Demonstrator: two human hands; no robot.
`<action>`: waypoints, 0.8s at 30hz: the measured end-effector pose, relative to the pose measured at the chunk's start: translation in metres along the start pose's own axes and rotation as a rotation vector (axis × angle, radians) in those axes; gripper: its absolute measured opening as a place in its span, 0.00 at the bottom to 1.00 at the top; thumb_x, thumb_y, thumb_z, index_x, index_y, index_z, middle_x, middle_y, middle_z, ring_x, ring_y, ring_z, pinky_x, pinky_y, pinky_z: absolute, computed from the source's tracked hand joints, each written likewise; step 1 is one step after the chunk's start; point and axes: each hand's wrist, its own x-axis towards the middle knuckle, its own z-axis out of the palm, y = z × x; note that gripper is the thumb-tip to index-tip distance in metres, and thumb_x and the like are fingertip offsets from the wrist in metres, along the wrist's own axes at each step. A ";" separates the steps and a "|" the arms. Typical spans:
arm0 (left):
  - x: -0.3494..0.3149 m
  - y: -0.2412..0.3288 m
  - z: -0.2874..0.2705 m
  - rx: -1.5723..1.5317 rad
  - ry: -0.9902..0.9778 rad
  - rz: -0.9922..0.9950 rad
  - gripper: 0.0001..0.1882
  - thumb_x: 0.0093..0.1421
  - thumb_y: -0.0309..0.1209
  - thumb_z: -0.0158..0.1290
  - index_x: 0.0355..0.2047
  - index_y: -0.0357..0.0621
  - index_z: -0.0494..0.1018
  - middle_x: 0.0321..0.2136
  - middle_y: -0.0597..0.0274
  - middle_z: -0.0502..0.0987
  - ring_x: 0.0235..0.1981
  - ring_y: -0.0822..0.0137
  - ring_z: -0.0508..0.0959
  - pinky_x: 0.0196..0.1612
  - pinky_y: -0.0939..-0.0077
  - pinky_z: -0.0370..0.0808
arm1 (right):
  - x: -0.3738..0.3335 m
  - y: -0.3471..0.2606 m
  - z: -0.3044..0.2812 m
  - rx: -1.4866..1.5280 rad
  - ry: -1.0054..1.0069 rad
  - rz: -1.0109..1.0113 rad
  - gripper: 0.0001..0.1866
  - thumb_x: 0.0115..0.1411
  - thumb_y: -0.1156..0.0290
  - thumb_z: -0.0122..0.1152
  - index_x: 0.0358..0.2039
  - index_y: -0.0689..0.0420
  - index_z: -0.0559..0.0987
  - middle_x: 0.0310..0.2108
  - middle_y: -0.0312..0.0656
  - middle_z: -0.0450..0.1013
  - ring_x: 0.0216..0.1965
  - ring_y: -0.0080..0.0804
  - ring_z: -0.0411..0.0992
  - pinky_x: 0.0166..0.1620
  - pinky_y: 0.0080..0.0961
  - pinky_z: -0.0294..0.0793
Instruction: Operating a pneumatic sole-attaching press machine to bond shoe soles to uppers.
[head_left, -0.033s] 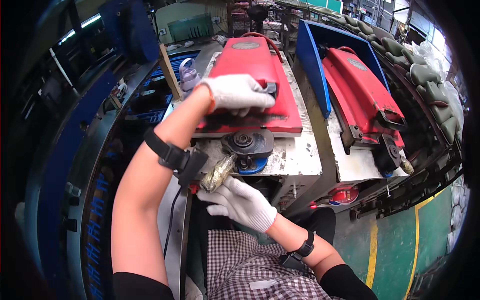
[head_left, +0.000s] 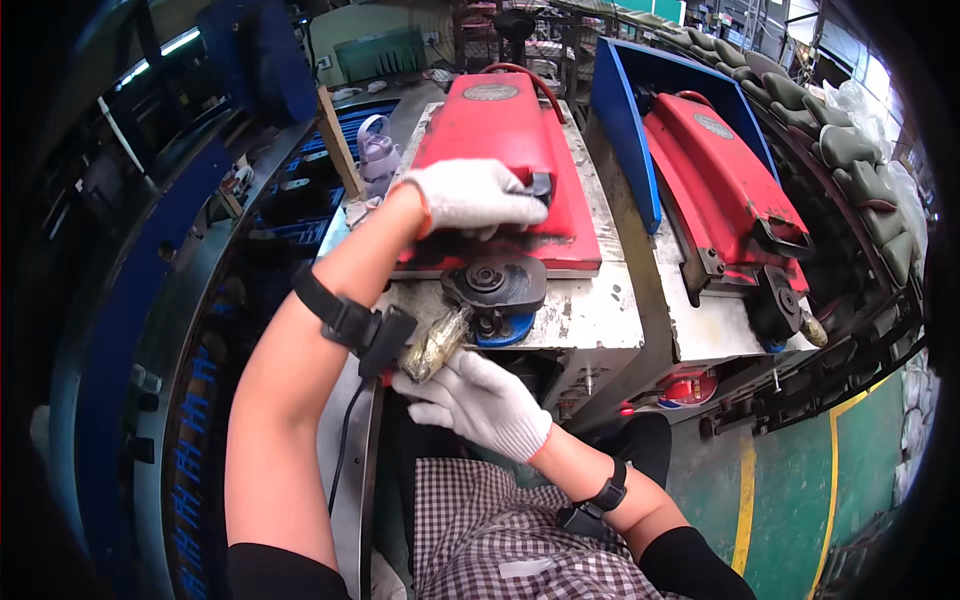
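Observation:
My left hand, in a white knit glove, curls round the dark handle at the near end of a red metal cover. Its fingers partly hide that handle. Below the cover, a black lever head is mounted on the white machine top, with a grip wrapped in shiny yellowish film angling toward me. My right hand, also gloved, lies under this grip with fingers apart and palm up. It is not closed round the grip; whether the fingers touch it, I cannot tell.
A second red-covered machine with a blue guard stands to the right. Olive-green pads line a rack beyond it. A lilac bottle stands left of the cover, near a wooden post. A black cable hangs by my left forearm.
My left hand and the near end of the red cover sit very slightly lower. My right hand has barely shifted under the wrapped grip.

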 end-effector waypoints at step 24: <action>0.012 0.005 0.054 -0.411 0.634 0.341 0.17 0.72 0.38 0.56 0.51 0.37 0.78 0.44 0.60 0.83 0.48 0.70 0.81 0.54 0.73 0.75 | -0.288 -0.251 0.016 -2.273 1.235 -1.116 0.16 0.70 0.68 0.58 0.55 0.55 0.83 0.45 0.44 0.82 0.46 0.43 0.80 0.52 0.37 0.78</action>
